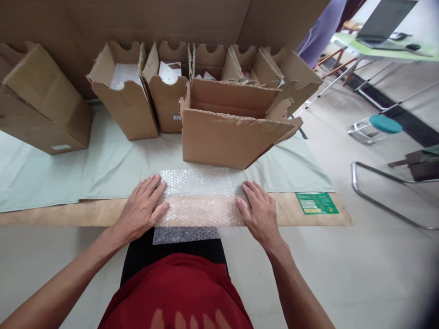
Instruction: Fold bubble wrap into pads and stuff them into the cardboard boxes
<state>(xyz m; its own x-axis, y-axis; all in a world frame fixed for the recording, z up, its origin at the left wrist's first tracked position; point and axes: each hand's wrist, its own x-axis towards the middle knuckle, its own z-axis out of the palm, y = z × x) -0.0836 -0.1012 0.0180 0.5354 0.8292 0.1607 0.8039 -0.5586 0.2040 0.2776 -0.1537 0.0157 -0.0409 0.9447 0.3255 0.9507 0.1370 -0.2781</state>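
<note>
A clear sheet of bubble wrap [197, 201] lies across the front of the table, its near end hanging over the edge above my lap. My left hand [146, 203] rests flat at the sheet's left side, fingers stretched forward and thumb on or beside the wrap. At the right side lies my right hand [257, 208], fingers extended, with the thumb near the sheet's edge. Neither hand grips anything. Just beyond the wrap stands a wide open-topped cardboard box [219, 137]; what I see of its inside is bare cardboard.
Behind are narrow cardboard bins, one with bubble wrap [125, 75], another with white printed packets [169, 72]. A larger carton [44, 100] stands left. A green label [317, 203] marks the table's right corner. Off to the right are a teal stool [384, 123] and a laptop [386, 25].
</note>
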